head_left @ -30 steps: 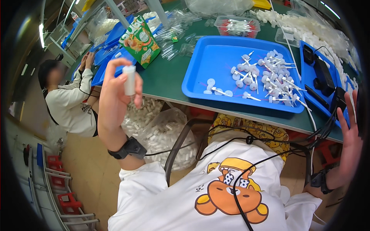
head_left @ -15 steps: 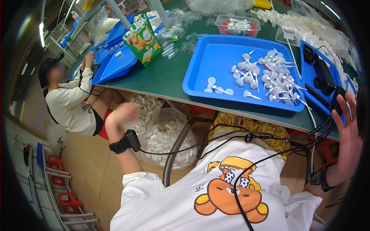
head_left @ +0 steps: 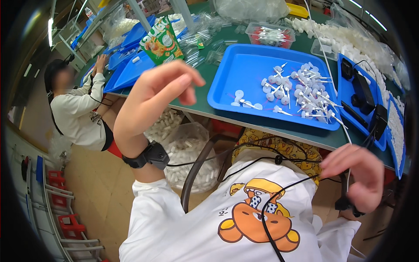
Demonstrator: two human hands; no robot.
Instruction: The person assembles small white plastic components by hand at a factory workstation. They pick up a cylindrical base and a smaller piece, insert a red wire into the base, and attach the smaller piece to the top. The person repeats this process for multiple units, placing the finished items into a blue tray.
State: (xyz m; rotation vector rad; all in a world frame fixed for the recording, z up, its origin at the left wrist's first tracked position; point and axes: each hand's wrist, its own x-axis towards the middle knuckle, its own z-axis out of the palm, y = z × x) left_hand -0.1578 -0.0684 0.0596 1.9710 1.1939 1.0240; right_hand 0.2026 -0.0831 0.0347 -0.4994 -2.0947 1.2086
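My left hand [head_left: 157, 94] is raised at the left, in front of the table's near edge. Its wrist bends and the fingers curl loosely, apart, with nothing in them. My right hand [head_left: 355, 174] hangs off the near right edge of the table, slightly blurred, its fingers bent toward a black cable [head_left: 290, 185]. Whether it touches the cable I cannot tell. Between and beyond the hands lies a blue tray [head_left: 244, 54]. Many small white parts [head_left: 312, 89], with round translucent discs and thin stems, are heaped at its right; a few lie near its front.
A green snack bag [head_left: 163, 41] stands left of the tray. Behind it are clear tubes [head_left: 205, 26] and a clear box [head_left: 270, 35] of red-and-white pieces. A smaller blue tray [head_left: 349, 109] holds black devices. A co-worker [head_left: 78, 109] sits at the left.
My left hand has risen into view over the table's near edge. My right hand has dropped inward and lower, its fingers going from spread to bent.
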